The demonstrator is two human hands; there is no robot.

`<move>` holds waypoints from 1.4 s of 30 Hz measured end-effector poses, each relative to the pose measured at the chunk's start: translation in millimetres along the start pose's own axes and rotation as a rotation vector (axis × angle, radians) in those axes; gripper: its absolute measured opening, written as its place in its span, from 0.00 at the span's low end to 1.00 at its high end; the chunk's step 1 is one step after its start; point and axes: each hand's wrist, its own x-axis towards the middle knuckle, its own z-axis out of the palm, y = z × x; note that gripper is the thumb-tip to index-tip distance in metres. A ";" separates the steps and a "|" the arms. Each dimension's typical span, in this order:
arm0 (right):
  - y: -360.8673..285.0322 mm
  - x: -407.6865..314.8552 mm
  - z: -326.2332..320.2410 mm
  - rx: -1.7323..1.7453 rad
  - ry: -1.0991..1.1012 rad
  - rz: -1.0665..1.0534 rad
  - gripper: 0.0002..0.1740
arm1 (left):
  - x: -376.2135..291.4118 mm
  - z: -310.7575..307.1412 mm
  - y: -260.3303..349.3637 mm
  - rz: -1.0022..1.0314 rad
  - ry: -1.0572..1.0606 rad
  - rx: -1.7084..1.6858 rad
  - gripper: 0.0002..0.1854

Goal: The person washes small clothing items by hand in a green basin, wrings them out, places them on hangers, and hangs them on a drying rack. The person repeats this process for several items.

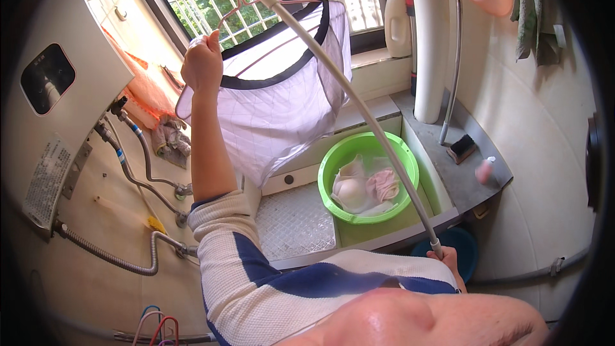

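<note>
My left hand (204, 60), raised toward the window, is closed on the left side of a pink clothes hanger (239, 0). From this hanger hangs a pair of thin white underpants (278, 110) with a dark waistband. Low at the right, my right hand (447, 257) grips the lower end of a long pale clothes pole (355, 91). The pole slants up to the left across the underpants. Its forked head overlaps the hanger's neck in view; I cannot tell if they touch. A bright green basin (331, 209) holds a pale bra (350, 190) and a pink cloth (383, 185) in cloudy water.
The basin stands in a wide sink (298, 223) below a barred window (226, 24). A scrub brush (462, 148) lies on the grey ledge (432, 163) by a white pipe (429, 57). At left are a water heater (67, 72) and metal hoses (132, 262).
</note>
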 end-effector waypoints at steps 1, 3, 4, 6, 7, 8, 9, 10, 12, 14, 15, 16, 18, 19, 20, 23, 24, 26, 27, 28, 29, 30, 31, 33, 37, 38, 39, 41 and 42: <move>9.3 -1.9 -0.8 0.006 -0.023 0.031 0.26 | 1.6 -1.5 1.0 0.006 0.009 0.010 0.28; 21.5 -4.0 -8.7 0.009 -0.063 0.095 0.23 | 4.0 -0.4 3.2 0.005 0.019 0.008 0.28; 26.8 -6.9 -9.2 0.046 -0.069 0.120 0.22 | 6.4 0.5 4.1 0.002 0.022 0.002 0.28; 22.4 -10.1 -6.3 0.124 -0.100 0.177 0.20 | 8.0 1.1 2.4 -0.013 0.018 0.009 0.28; 20.3 -13.6 -6.1 0.123 -0.110 0.183 0.19 | 9.2 0.1 1.8 -0.019 0.013 0.020 0.28; 18.1 -16.4 -5.9 0.122 -0.120 0.190 0.18 | 10.5 -0.8 0.7 -0.024 0.007 0.030 0.28; 15.3 -19.1 -5.9 0.120 -0.128 0.194 0.17 | 12.4 -2.2 -1.1 -0.030 0.005 0.040 0.28; 12.4 -20.0 -6.6 0.123 -0.135 0.198 0.17 | 15.1 -2.2 -4.8 -0.035 -0.007 0.023 0.28; 10.3 -17.2 -4.1 0.125 -0.152 0.217 0.17 | 18.3 1.2 -11.6 -0.056 0.020 0.027 0.29; 9.1 -14.4 -1.3 0.132 -0.166 0.230 0.17 | 20.4 4.6 -18.3 -0.079 0.030 0.019 0.30; 8.9 -11.9 1.0 0.138 -0.173 0.235 0.17 | 21.5 3.9 -18.5 -0.080 0.015 0.007 0.30; 8.0 -10.7 2.4 0.141 -0.180 0.241 0.17 | 22.6 3.1 -18.3 -0.080 0.000 -0.006 0.29; 6.1 -9.2 5.9 0.154 -0.198 0.250 0.17 | 23.5 3.6 -18.8 -0.058 -0.012 -0.044 0.29; 4.7 -6.7 8.0 0.159 -0.208 0.251 0.17 | 23.8 3.8 -19.3 -0.048 -0.034 -0.067 0.28; 3.2 -4.9 10.7 0.168 -0.222 0.256 0.17 | 23.9 3.4 -19.6 -0.038 -0.056 -0.090 0.28; -7.8 0.6 18.6 0.194 -0.240 0.254 0.18 | 24.9 2.9 -23.0 0.037 -0.081 -0.193 0.27; -14.1 4.3 21.8 0.191 -0.239 0.239 0.18 | 24.2 -0.1 -20.2 0.045 -0.086 -0.187 0.26; -30.9 9.8 25.9 0.168 -0.224 0.178 0.18 | 18.1 -8.7 -14.7 0.069 0.004 -0.190 0.20; -36.2 10.9 28.0 0.159 -0.215 0.148 0.18 | 14.7 -7.5 -16.3 0.293 0.289 -0.219 0.15; -24.3 18.6 29.3 0.168 -0.274 0.107 0.21 | 9.0 -9.5 -19.1 0.345 0.365 -0.158 0.15; -29.0 24.2 30.5 0.158 -0.236 0.019 0.22 | -9.3 -11.3 -4.1 0.396 0.433 -0.115 0.16; -41.0 37.0 30.5 0.147 -0.199 -0.075 0.22 | -32.5 -10.3 9.5 0.391 0.364 -0.300 0.16; -53.7 49.7 30.9 0.135 -0.159 -0.168 0.23 | -62.9 -5.7 24.9 0.385 0.292 -0.485 0.16; -76.0 75.0 39.7 0.134 -0.078 -0.158 0.23 | -143.5 -6.5 54.8 0.293 0.007 -0.848 0.13; -147.2 139.4 53.9 0.186 -0.028 -0.339 0.21 | -325.2 6.4 93.0 0.084 -0.962 -1.328 0.18; -171.3 154.0 61.0 0.238 -0.042 -0.352 0.21 | -362.3 6.7 106.0 0.071 -1.081 -1.411 0.25; -195.6 165.9 64.7 0.285 -0.037 -0.361 0.21 | -386.0 -3.7 128.6 0.043 -1.187 -1.544 0.26; -235.3 190.2 77.4 0.338 -0.039 -0.417 0.20 | -393.2 -41.9 166.5 0.167 -1.119 -1.628 0.23; -254.9 198.2 81.2 0.327 -0.024 -0.425 0.19 | -397.0 -36.6 179.2 0.025 -1.112 -1.825 0.21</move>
